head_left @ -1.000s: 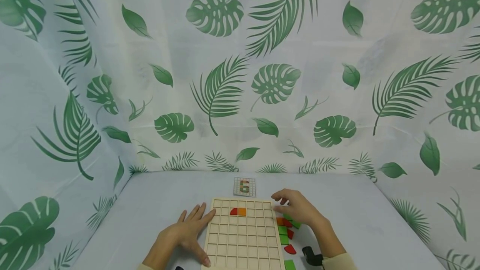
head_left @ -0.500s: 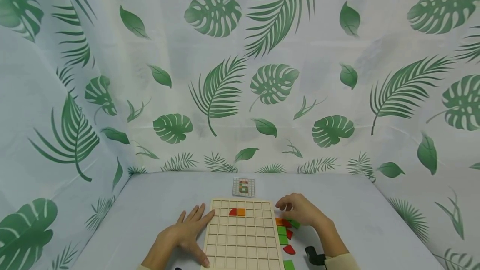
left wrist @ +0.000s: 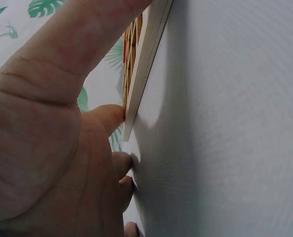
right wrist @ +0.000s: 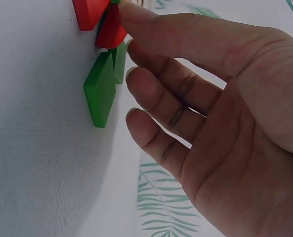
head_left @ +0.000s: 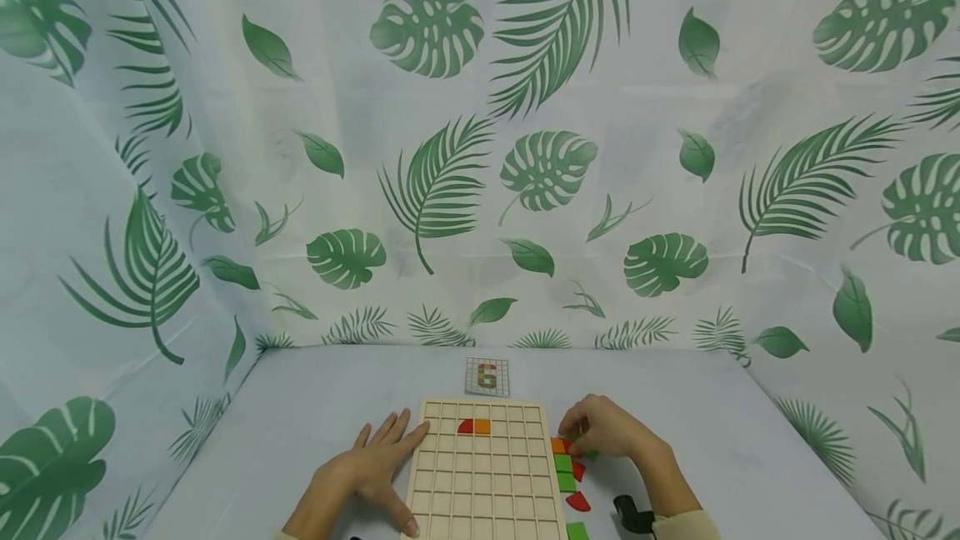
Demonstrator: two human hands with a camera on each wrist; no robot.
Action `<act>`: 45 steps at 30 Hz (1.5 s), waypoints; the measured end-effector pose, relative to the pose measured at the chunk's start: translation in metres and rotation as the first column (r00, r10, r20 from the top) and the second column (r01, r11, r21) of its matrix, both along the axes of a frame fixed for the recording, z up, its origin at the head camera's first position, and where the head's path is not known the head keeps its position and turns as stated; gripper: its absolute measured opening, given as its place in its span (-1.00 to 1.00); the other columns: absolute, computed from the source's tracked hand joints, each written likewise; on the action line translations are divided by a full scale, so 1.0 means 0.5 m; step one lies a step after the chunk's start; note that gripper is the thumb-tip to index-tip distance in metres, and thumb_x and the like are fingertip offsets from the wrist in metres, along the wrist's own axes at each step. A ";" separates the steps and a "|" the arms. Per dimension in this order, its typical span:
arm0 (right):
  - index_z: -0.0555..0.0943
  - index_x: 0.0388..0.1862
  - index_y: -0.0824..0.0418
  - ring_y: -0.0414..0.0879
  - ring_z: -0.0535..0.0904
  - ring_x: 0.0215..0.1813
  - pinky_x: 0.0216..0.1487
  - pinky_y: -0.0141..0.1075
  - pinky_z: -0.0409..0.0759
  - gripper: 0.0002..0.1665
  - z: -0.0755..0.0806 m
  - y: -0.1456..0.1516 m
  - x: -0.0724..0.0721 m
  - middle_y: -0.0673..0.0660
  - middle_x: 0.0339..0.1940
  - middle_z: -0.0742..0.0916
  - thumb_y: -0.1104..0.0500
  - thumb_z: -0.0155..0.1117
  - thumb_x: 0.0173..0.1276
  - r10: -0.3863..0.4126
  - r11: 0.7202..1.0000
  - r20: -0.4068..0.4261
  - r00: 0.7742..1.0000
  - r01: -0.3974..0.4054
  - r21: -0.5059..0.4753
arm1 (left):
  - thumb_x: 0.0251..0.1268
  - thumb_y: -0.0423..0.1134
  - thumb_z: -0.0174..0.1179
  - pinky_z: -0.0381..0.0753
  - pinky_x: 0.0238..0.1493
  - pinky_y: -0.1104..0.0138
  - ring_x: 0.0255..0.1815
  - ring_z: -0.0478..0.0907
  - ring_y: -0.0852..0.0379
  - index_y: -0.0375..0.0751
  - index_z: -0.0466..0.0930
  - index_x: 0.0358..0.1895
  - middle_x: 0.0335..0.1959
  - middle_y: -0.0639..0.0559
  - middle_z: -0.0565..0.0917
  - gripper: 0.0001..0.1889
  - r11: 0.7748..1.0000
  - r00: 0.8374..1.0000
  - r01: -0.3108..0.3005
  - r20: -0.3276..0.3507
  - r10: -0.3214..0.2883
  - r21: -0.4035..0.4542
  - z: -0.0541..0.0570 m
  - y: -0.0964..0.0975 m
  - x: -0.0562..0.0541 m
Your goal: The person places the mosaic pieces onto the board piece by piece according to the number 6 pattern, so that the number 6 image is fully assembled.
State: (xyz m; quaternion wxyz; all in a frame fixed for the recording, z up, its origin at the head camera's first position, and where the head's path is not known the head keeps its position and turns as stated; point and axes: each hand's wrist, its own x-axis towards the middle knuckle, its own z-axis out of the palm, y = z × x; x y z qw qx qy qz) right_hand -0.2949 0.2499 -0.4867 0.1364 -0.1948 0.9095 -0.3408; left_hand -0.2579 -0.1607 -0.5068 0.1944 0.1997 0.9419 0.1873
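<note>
A pale wooden grid board lies on the table, a red quarter-circle piece and an orange square piece side by side in its cells near the far edge. My left hand rests spread along the board's left side, its thumb and index fingertip touching the edge. To the right of the board, my right hand is down at the loose pieces. Its thumb tip meets a red piece, while the other visible fingers bend loosely. The index finger is mostly hidden, so any pinch is unclear.
Loose green pieces and a red quarter-circle line the board's right side. A small card with a coloured 6 on a grid lies beyond the board. A black object is by the right wrist. Leaf-patterned cloth rises behind.
My right hand has moved from beside the board's far right corner down and slightly right onto the loose pieces. The left hand stays in place on the board's edge.
</note>
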 end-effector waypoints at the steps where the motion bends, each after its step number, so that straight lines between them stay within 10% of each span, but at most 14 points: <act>1: 0.81 -0.27 0.20 -0.04 0.57 -0.34 -0.42 -0.26 0.59 -0.73 0.000 0.000 0.000 0.06 -0.40 0.74 0.43 0.61 0.04 0.004 1.000 0.002 1.000 -0.004 0.000 | -0.47 0.39 0.69 -0.32 0.62 -0.37 0.76 -0.25 -0.29 0.11 0.00 0.71 0.74 -0.25 -0.13 0.51 1.000 1.000 -0.001 0.000 0.001 -0.001 0.001 0.000 0.000; 22: 0.68 -0.41 0.17 -0.13 0.58 -0.39 -0.41 -0.32 0.57 -0.81 0.016 0.001 0.002 0.02 -0.42 0.74 0.40 0.52 0.18 0.080 0.997 -0.062 0.995 -0.080 -0.007 | -0.46 0.38 0.69 -0.32 0.62 -0.37 0.75 -0.25 -0.30 0.10 0.01 0.71 0.74 -0.26 -0.14 0.50 1.000 1.000 0.005 -0.001 -0.005 0.017 -0.003 -0.002 0.001; 34: 0.68 -0.18 0.24 -0.05 0.69 -0.31 -0.28 -0.21 0.76 -0.91 0.029 -0.020 -0.002 0.06 -0.28 0.74 0.39 0.30 0.44 -0.049 0.988 -0.173 0.984 0.022 -0.151 | -0.47 0.38 0.69 -0.32 0.62 -0.37 0.75 -0.25 -0.30 0.11 0.01 0.71 0.74 -0.25 -0.15 0.50 1.000 1.000 0.005 0.001 -0.005 0.018 -0.004 -0.002 0.001; 45: 0.78 0.04 0.09 -0.17 0.67 -0.15 -0.11 -0.44 0.71 -0.62 0.027 -0.049 0.003 -0.03 -0.13 0.74 0.44 0.42 0.32 -0.142 0.982 -0.311 0.940 0.094 -0.162 | -0.46 0.38 0.68 -0.34 0.61 -0.38 0.75 -0.26 -0.31 0.10 0.00 0.71 0.74 -0.26 -0.16 0.50 1.000 1.000 0.010 0.000 -0.010 0.018 -0.002 -0.001 0.002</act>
